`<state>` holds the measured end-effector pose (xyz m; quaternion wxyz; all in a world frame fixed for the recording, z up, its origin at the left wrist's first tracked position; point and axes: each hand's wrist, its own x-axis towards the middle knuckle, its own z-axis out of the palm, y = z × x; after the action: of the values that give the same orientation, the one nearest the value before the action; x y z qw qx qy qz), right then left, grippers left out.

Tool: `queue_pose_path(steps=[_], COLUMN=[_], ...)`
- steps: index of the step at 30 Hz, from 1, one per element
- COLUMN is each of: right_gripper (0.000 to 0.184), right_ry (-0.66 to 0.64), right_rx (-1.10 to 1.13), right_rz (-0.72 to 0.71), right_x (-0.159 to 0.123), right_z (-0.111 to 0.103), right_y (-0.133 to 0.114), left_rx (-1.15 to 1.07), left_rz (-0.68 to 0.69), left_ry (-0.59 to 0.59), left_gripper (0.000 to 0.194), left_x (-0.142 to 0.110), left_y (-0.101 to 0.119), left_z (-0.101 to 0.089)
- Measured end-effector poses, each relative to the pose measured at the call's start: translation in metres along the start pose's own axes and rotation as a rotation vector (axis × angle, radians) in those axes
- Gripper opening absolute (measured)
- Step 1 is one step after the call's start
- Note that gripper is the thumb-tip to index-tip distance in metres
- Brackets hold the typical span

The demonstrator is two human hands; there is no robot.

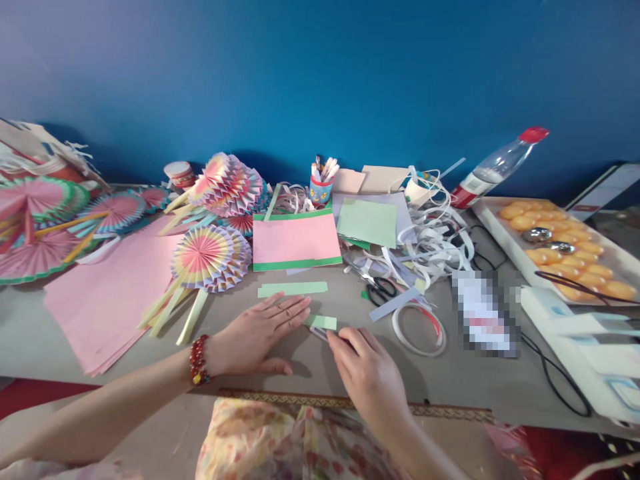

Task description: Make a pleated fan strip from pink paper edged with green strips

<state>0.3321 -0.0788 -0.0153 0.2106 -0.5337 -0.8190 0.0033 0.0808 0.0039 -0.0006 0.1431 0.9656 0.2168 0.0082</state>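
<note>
One green strip (325, 323) pokes from under the left hand (265, 327), laid open and flat, likely to steady it; beside it, the right hand (369, 370) pinches a pale band (319, 333). Beyond the right fingers lie scissors (382, 291), within reach.

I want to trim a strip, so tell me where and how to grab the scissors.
Grip the black handles, with the right hand coming from the near side. They lie uncovered and face roughly toward the person, while the metal blades point away, by the loose paper strips.
</note>
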Motion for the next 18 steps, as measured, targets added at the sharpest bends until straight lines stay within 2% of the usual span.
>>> queue_pose_path(steps=[6,18], right_gripper=[0.025,0.022], right_ry=[0.011,-0.021], right_rx=[0.004,-0.02], right_rz=[-0.018,-0.006], right_x=[-0.002,0.013], right_z=[0.0,0.008], right_y=[0.001,-0.019], left_rx=[0.021,-0.005], left_rz=[-0.054,-0.056], left_ry=[-0.011,0.002], left_gripper=[0.092,0.094], left_x=[-0.016,-0.017], left_y=[-0.004,-0.004], left_z=[0.003,0.007])
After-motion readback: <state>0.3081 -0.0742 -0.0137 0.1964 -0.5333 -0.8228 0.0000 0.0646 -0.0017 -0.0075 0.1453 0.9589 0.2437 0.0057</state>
